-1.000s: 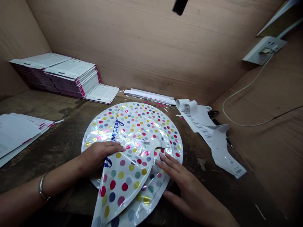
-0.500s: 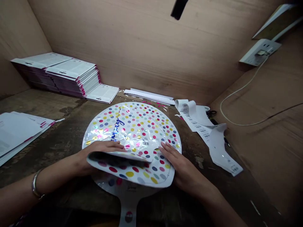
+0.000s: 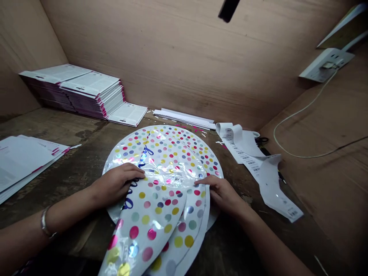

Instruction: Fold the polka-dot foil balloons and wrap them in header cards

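A flat, shiny foil balloon (image 3: 169, 165), white with coloured dots and blue lettering, lies on the table, partly folded over itself. Its nearer part (image 3: 161, 214) spreads down towards me in overlapping layers, past the lower edge of the view. At the left fold, my left hand (image 3: 122, 182) is closed on the foil, fingers together on top. My right hand (image 3: 222, 191) pinches the right edge of the upper layer between thumb and fingers. A small barcode label (image 3: 177, 179) shows between the hands. The balloon's neck is hidden.
Stacked printed cards (image 3: 83, 92) stand at the back left; more cards (image 3: 25, 157) lie nearer on the left. Paper strips (image 3: 184, 118) rest along the back wall. To the right are a curling strip of barcode labels (image 3: 258, 165), scissors (image 3: 261, 140) and a wall socket (image 3: 327, 65).
The raised near flap of the balloon has come down towards me, covering the neck. My left hand has shifted slightly up and my right hand has curled from flat to pinching the edge.
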### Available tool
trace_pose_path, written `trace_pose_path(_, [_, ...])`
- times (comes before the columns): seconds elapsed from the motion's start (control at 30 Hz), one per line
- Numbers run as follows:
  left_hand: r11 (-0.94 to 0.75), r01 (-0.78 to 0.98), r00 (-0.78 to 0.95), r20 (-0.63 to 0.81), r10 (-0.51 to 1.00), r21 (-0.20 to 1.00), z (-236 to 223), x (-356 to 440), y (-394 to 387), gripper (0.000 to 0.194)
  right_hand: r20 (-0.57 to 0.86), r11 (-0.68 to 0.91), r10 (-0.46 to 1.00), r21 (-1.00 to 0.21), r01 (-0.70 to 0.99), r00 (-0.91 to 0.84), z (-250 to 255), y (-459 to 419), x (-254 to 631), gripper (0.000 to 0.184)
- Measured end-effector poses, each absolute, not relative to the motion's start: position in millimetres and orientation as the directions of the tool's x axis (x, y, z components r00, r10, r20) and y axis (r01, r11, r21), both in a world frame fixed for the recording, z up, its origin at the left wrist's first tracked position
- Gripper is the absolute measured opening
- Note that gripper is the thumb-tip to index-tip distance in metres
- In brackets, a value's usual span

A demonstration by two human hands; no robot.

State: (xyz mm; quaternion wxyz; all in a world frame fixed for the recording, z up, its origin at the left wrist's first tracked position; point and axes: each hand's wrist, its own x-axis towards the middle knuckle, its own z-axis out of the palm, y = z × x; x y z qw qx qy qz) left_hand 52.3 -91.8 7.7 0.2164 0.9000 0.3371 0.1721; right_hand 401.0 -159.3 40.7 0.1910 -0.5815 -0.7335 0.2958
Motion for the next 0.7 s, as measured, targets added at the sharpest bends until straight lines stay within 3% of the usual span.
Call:
trace_pose_path(0.1, [-0.55, 0.648, 0.569, 0.144, 0.809, 0.527, 9.3, 59.6, -83.6, 0.026, -0.117, 0.009, 0.986, -0.677, 0.736, -0.119, 37.8, -146.8, 394.7, 0.029])
trace_pose_path(0.27, [-0.385, 0.795, 0.373, 0.123, 0.92, 0.469, 9.5, 74.7, -82.2, 0.031, -0.042, -0.123, 0.992, -0.435, 0.892, 0.116, 24.7, -133.5, 381.2, 0.03])
trace_pose_path(0.4, [-0.297, 0.839, 0.27, 0.126, 0.955, 0.455, 8.0, 80.3, -85.1, 0.019, 0.008, -0.183, 0.981, -0.309, 0.933, 0.195, 19.0, -129.0, 373.2, 0.029])
trace_pose_path(0.5, [-0.28, 0.826, 0.246, 0.133, 0.96, 0.489, 8.3, 78.6, -89.0, 0.03, 0.014, -0.216, 0.974, -0.219, 0.951, 0.225, 19.2, -124.2, 368.9, 0.028])
trace_pose_path(0.7, [-0.393, 0.77, 0.362, 0.164, 0.918, 0.502, 7.1, 70.2, -95.8, 0.025, 0.007, -0.203, 0.979, -0.038, 0.978, 0.203, 19.6, -115.7, 364.2, 0.028])
